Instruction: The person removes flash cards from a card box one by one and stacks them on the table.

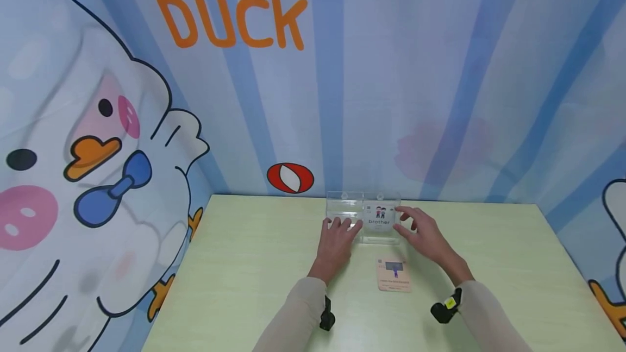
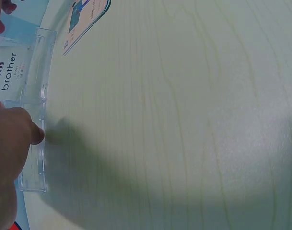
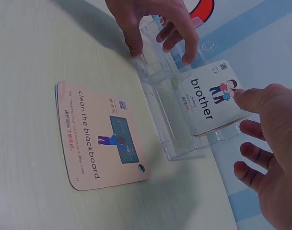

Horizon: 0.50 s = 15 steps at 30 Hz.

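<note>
A clear plastic card holder (image 1: 380, 241) with two compartments stands at the back of the table. Its right compartment bears a white "brother" flashcard (image 3: 217, 96), which leans back. Over the left compartment, my left hand (image 1: 335, 246) grips the holder, its thumb at the front lip and fingers bent further in. My right hand (image 1: 425, 235) is at the right side, the thumb touching the card's face. Its other fingers are loosely bent beside the holder, apart from it in the right wrist view. A pink "clean the blackboard" flashcard stack (image 3: 102, 139) lies flat in front.
The pale wooden table (image 1: 244, 287) meets a blue striped curtain (image 1: 371, 96) right behind the holder. A large printed duck (image 1: 44, 113) covers the curtain on the left. Each wrist wears a small black camera (image 1: 326, 316).
</note>
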Motion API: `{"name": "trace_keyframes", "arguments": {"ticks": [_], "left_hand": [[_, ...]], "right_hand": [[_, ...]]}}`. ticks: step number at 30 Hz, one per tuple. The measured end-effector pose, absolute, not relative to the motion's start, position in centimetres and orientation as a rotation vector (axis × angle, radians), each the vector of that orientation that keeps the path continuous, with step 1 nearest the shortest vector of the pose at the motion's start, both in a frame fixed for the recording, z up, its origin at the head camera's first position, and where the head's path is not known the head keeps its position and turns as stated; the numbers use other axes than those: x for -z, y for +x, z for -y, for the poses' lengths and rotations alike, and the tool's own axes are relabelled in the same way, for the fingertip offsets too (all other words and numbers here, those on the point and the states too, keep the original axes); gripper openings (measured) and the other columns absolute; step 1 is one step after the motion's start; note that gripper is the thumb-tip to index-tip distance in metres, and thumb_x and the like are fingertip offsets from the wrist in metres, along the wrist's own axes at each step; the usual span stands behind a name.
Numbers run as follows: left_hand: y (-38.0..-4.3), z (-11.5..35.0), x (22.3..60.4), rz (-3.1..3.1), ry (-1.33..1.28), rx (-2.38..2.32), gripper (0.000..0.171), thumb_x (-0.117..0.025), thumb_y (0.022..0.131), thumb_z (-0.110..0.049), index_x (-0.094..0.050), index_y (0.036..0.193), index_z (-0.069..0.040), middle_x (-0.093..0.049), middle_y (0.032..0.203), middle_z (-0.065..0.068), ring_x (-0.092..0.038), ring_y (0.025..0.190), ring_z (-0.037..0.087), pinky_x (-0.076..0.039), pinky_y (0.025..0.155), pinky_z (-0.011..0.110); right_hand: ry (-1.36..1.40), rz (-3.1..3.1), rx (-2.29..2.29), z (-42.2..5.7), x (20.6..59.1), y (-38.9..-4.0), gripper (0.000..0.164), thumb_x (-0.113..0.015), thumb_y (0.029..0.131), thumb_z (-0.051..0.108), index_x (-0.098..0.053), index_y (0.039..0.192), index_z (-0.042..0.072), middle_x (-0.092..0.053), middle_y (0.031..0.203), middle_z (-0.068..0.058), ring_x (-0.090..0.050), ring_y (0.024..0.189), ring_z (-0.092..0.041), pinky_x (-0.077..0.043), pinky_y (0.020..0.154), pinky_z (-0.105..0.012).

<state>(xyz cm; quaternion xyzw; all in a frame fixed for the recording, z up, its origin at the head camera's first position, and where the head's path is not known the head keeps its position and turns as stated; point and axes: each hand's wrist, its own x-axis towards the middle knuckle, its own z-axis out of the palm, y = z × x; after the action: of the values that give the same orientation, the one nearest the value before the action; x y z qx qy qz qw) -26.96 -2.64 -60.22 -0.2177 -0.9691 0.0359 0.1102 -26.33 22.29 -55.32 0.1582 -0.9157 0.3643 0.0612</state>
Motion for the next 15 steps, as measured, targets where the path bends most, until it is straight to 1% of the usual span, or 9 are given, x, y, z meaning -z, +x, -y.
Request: {"name": "trace_keyframes", "arguments": {"ticks": [15], "left_hand": [[-26.99,2.6,60.4,2.841,-0.633,-0.085,0.061,-0.078,0.094,-0.023,-0.053,0.148,-0.034,-0.064,0.134,-0.003,-0.055,0.121,0.023,-0.038,0.112,0.052]], "right_hand": [[0.432,2.812,-1.103,-21.94,55.29,-27.24,0.047,-0.07,0.1,0.016,-0.058,0.142,0.0,-0.064,0.116,-0.02,-0.053,0.082,-0.023,-0.045,0.07,-0.037]]}}
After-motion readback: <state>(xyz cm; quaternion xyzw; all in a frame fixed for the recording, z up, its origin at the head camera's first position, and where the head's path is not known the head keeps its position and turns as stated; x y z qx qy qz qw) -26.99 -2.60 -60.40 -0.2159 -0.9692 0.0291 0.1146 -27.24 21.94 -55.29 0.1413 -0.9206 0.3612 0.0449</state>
